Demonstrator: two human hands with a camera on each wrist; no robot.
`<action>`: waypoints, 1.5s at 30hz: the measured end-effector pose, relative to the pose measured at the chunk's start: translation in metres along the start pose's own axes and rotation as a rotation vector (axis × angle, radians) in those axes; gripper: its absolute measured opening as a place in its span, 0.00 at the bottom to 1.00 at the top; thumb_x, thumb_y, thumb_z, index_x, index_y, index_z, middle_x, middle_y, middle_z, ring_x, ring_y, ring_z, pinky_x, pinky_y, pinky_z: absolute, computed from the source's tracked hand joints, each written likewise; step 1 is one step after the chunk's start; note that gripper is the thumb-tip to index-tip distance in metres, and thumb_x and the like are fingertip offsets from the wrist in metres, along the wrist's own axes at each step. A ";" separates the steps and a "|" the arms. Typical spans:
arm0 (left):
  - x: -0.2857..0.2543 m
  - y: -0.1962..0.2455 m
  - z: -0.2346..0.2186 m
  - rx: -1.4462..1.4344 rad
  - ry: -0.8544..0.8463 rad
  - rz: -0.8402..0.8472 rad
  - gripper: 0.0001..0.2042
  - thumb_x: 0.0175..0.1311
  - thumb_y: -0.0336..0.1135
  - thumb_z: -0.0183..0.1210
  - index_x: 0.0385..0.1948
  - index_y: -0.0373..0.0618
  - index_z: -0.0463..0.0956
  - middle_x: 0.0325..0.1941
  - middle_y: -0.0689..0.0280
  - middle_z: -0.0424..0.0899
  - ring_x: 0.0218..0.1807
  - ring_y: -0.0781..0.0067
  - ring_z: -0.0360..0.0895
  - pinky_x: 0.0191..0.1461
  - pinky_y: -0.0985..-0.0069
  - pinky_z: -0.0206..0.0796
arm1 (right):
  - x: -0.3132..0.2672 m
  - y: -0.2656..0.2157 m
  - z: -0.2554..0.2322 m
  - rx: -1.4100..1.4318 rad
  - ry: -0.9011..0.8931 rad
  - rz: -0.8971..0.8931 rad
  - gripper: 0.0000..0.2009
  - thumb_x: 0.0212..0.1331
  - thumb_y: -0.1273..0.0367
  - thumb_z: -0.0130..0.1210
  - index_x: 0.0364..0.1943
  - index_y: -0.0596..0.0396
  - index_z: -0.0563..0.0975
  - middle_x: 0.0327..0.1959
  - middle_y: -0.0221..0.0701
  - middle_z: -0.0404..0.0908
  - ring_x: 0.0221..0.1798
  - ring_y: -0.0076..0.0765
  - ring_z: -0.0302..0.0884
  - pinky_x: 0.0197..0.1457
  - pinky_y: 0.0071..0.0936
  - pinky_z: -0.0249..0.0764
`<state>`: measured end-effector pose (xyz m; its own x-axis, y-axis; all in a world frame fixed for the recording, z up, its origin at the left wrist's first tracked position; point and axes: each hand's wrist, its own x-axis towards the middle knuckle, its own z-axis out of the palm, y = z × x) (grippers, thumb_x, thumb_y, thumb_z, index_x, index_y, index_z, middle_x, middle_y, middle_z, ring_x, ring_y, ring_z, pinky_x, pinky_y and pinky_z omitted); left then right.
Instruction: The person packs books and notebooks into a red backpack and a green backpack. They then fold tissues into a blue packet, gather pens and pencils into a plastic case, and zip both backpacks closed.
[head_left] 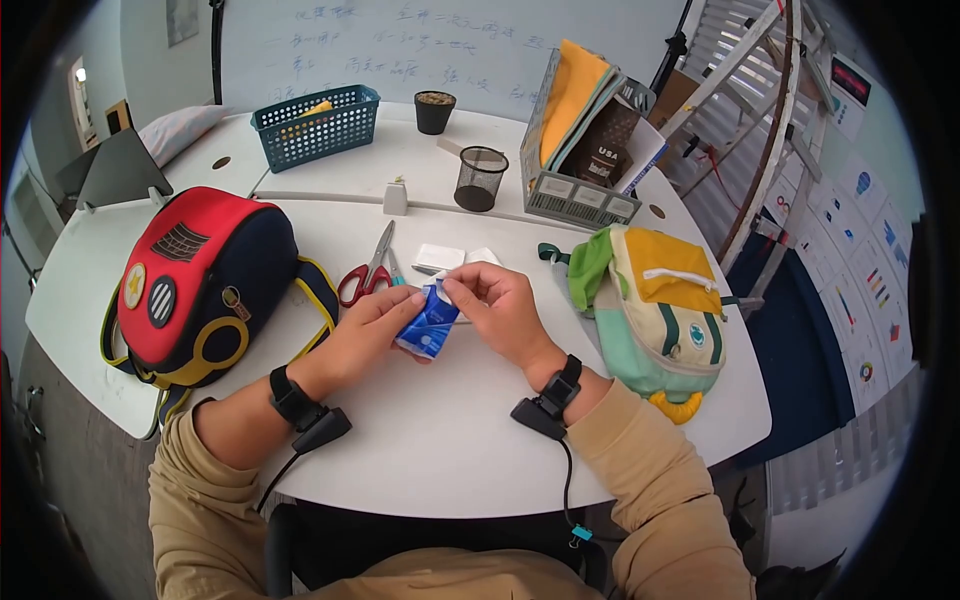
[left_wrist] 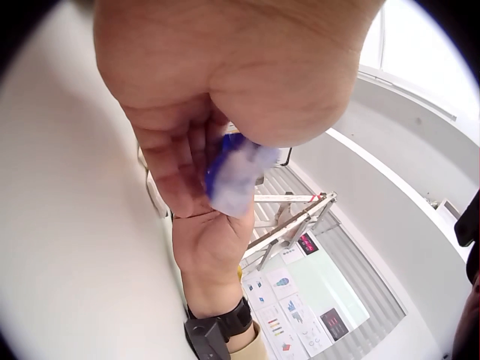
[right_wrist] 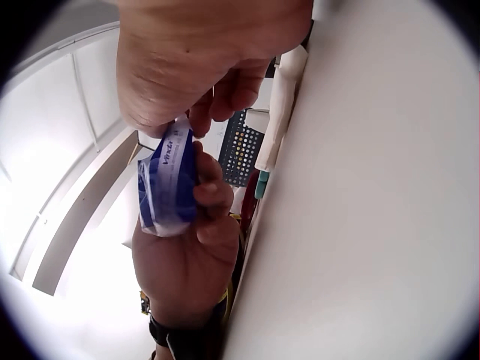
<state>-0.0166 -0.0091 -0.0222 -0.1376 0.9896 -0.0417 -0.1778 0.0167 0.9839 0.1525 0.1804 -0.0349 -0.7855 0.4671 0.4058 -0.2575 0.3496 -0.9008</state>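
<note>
A small blue and white plastic packet (head_left: 428, 325), lettered "Vinda" in the right wrist view, is held above the white table between both hands. The left hand (head_left: 372, 335) grips its lower part, fingers curled round its side. At the packet's top edge, the right hand (head_left: 503, 315) pinches with thumb and forefinger. The right wrist view shows the packet (right_wrist: 169, 180) lying along the left hand (right_wrist: 187, 266). In the left wrist view the packet (left_wrist: 238, 176) is blurred, partly hidden by the left hand (left_wrist: 225, 75).
Red-handled scissors (head_left: 370, 270) and white items (head_left: 440, 258) lie just beyond the hands. A red and navy backpack (head_left: 205, 280) stands left, a green and cream one (head_left: 665, 310) right. Farther back are a teal basket (head_left: 318, 128), mesh cup (head_left: 481, 180), potted plant (head_left: 434, 115) and file holder (head_left: 580, 195).
</note>
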 end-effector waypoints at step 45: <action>0.017 -0.014 -0.012 -0.122 0.422 0.251 0.23 0.95 0.43 0.52 0.78 0.37 0.68 0.74 0.54 0.78 0.69 0.67 0.81 0.74 0.59 0.82 | 0.007 -0.017 -0.011 0.218 0.131 0.183 0.13 0.90 0.61 0.58 0.53 0.58 0.82 0.30 0.26 0.83 0.27 0.17 0.74 0.29 0.21 0.67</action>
<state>-0.0283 0.0057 -0.0384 -0.5683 0.8165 0.1023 -0.1977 -0.2561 0.9462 0.1577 0.1871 -0.0146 -0.7542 0.6120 0.2379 -0.2444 0.0747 -0.9668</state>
